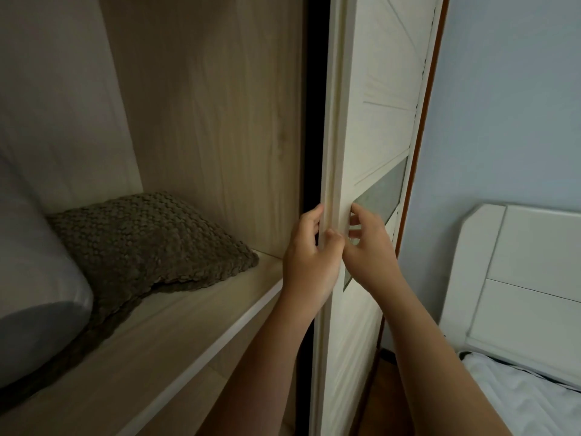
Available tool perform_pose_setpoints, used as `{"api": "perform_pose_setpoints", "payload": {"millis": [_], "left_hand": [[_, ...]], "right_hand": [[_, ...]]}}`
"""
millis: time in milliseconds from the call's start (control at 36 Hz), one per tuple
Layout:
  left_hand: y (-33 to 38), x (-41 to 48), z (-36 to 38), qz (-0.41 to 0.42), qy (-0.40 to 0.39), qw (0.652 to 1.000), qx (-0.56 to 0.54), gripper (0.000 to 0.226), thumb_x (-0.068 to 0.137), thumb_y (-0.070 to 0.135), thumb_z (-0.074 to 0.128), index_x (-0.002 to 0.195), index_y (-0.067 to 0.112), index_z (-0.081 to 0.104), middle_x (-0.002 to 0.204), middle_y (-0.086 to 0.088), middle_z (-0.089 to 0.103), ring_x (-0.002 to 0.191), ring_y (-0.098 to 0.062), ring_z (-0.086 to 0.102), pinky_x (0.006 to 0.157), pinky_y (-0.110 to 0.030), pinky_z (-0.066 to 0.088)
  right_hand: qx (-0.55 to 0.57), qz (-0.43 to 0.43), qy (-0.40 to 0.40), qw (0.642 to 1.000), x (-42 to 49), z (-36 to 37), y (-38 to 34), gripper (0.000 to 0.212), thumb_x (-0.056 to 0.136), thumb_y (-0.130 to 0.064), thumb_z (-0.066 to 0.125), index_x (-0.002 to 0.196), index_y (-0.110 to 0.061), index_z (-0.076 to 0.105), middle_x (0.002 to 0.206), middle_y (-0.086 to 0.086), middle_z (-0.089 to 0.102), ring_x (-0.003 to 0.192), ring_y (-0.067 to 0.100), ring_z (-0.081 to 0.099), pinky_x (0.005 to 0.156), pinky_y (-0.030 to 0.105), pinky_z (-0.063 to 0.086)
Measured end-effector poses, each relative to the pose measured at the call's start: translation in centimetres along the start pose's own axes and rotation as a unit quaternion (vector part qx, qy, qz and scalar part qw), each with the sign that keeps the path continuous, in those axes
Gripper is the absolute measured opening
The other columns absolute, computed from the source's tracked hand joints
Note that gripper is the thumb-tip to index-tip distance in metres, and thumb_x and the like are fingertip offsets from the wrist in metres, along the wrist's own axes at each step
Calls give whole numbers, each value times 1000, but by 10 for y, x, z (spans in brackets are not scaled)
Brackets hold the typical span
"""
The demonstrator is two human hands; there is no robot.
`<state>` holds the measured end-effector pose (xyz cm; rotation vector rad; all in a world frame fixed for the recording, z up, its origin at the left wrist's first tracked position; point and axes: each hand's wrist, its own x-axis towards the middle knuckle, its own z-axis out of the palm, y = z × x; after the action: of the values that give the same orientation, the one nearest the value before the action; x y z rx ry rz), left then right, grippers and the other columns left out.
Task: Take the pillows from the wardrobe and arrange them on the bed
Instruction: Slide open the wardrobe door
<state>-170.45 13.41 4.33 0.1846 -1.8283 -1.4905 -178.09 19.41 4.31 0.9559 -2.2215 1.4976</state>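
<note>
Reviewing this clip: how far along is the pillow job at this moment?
Done: the wardrobe stands open. In hand: both the left hand and right hand grip the door edge. Left: the knitted cushion and white pillow sit on the shelf; none shows on the bed.

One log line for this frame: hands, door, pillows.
left hand gripping door edge | right hand on door front | knitted pillow and white pillow on shelf | bed bare

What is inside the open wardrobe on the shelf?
On the shelf lie a brown knitted cushion and, at left, a grey pillow overlapping it. The sliding door hides the wardrobe's right section.
</note>
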Motion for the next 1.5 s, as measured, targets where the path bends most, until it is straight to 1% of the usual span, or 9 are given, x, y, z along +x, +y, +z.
{"api": "perform_pose_setpoints", "payload": {"millis": [111,250,444,639,750,944,1111,1333,1500], "left_hand": [[-2,4,5,2,-1,1000,13,47,91,17,46,136,28,39,143,8,42,129,-6,40,107,-33,35],[-4,11,12,-4,-8,999,35,48,93,18,42,139,29,35,146,10,36,130,-3,35,105,-24,31],[-3,25,21,-19,-32,992,118,49,96,24,38,143,31,27,144,-1,34,130,-14,39,102,-27,33],[-1,36,31,-44,-58,986,153,50,96,26,36,144,33,23,128,-5,38,99,-8,46,83,-21,36],[0,41,36,-48,-62,981,179,51,96,27,35,144,32,21,129,-7,38,108,-18,50,89,-26,40],[1,48,45,-62,-71,968,233,51,97,30,31,145,34,15,131,-13,39,110,-26,52,95,-42,47],[0,57,50,-73,-93,955,272,51,98,32,26,146,35,9,133,-16,39,111,-30,52,95,-40,46],[-4,64,54,-105,-120,955,250,50,98,35,23,145,39,5,137,-18,43,113,-37,54,95,-48,46],[-7,69,57,-106,-127,957,238,51,98,37,23,145,39,4,139,-15,42,112,-32,54,97,-47,45]], "right_hand": [[0,9,2,1000,3,0,2,55,86,-26,58,136,-13,38,131,6,44,110,16,50,95,38,45],[-7,16,0,1000,10,0,8,55,87,-25,56,136,-12,37,132,7,43,112,19,51,96,40,45],[-10,33,-7,999,26,-3,17,56,88,-24,55,138,-10,34,136,9,40,115,21,50,98,41,44],[-6,51,-11,999,40,-4,26,57,87,-23,56,138,-9,33,135,11,39,115,25,51,97,42,44],[-15,59,-14,998,47,-4,32,58,87,-24,56,138,-10,32,137,10,38,114,24,52,96,41,44],[-33,70,-18,997,55,-5,38,58,88,-22,53,140,-10,29,141,11,34,116,27,51,96,42,44],[-40,79,-21,996,63,-8,42,57,88,-19,53,139,-11,29,140,12,34,115,27,51,94,40,45],[-40,92,-23,995,72,-8,46,58,89,-24,51,140,-10,27,140,13,33,113,29,52,93,40,45],[-32,97,-31,994,77,-10,50,59,89,-25,51,141,-10,25,141,13,32,116,30,50,97,46,44]]}}
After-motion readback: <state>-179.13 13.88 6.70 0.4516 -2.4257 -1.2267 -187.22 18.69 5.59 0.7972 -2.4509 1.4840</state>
